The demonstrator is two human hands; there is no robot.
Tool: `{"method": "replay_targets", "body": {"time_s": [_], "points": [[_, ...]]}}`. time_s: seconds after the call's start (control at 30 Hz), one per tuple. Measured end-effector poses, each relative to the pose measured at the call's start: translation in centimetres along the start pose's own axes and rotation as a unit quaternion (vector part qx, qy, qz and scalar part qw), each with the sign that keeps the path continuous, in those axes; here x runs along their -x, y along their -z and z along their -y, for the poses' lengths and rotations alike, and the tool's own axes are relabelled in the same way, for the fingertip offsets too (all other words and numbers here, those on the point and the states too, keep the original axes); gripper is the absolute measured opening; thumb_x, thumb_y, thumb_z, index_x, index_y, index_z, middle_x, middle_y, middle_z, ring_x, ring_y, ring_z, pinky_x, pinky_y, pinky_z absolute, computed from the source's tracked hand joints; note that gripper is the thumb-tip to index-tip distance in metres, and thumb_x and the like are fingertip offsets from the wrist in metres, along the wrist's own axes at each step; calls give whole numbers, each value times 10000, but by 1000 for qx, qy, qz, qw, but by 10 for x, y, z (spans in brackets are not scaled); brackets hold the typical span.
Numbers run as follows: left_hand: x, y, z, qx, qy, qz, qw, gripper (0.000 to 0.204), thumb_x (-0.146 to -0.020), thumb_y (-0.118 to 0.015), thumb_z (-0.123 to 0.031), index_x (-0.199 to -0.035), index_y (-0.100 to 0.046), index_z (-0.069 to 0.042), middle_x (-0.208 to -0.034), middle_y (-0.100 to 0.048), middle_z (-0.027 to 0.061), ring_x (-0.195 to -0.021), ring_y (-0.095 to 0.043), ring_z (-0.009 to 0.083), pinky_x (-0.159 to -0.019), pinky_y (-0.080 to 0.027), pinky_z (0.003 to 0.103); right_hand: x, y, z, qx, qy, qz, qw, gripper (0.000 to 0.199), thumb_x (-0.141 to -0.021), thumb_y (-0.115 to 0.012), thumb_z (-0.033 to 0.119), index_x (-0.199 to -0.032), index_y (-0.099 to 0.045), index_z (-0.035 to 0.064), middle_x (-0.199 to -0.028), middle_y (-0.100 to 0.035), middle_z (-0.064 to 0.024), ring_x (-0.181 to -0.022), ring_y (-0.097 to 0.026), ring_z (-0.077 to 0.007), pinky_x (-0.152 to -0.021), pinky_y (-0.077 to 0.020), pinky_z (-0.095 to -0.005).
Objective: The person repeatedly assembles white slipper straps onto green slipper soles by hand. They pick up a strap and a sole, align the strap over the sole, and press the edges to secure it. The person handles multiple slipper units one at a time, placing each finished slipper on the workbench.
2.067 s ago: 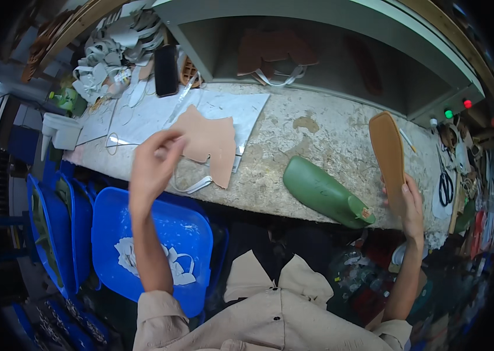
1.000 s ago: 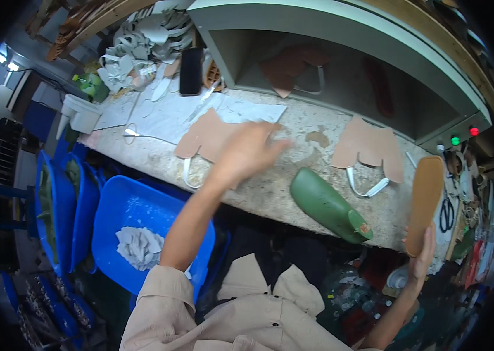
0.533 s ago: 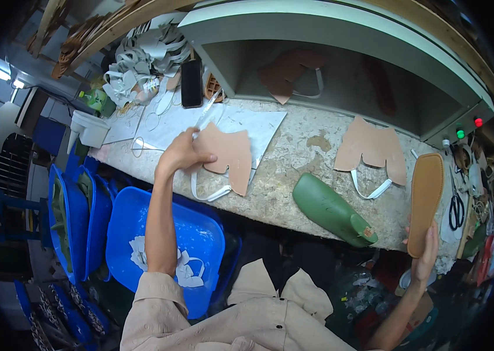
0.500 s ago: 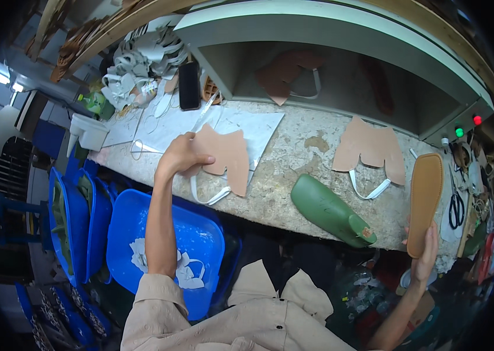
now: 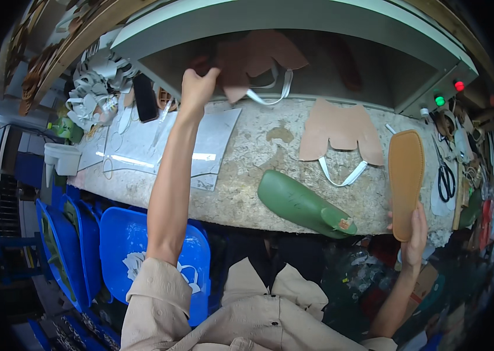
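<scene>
Left hand (image 5: 197, 88) (fingertips hidden) behind leather piece (image 5: 256, 58)

Bright overhead light, glare on the clear sheet (image 5: 159, 146), shadowed shelf recess, fisheye-bent dark rim.

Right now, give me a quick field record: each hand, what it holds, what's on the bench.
left hand: raised into the machine opening, grip on a brown leather upper piece with white strap
right hand: at bench edge, holding a tan insole upright
bench: worn stone top
on bench: green shoe last, second tan leather upper, scissors, clear plastic sheet
below bench: blue crates
</scene>
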State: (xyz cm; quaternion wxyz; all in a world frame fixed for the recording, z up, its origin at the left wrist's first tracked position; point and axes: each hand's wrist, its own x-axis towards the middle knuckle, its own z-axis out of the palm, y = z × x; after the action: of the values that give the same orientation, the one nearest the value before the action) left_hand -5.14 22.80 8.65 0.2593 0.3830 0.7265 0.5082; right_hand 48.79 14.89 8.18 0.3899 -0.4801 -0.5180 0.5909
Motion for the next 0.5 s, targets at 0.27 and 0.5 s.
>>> {"method": "replay_targets", "body": {"time_s": [0.27,0.5], "points": [[204,-31,-3,-301,-89,252,916,526,-848,-846,-345,-1136,-608,26,-1063,-671,112,-954,-642,220,-834,-521,382,-19,-30,-10,13,-22,116,993,440,-1103,-400,279,-1401,-495,-31,-1220,-675,-172,-1007,-665,-179,-810,-553,-303],[252,-38,19,287,100,298,905,516,-880,-759,43,-1228,-392,-61,-1092,-677,106,-1015,-666,164,-861,-574,335,-28,-69,-13,93,15,235,967,376,-1081,-463,207,-1372,-553,-14,-1143,-681,-129,-1039,-654,-181,-890,-526,-333]]}}
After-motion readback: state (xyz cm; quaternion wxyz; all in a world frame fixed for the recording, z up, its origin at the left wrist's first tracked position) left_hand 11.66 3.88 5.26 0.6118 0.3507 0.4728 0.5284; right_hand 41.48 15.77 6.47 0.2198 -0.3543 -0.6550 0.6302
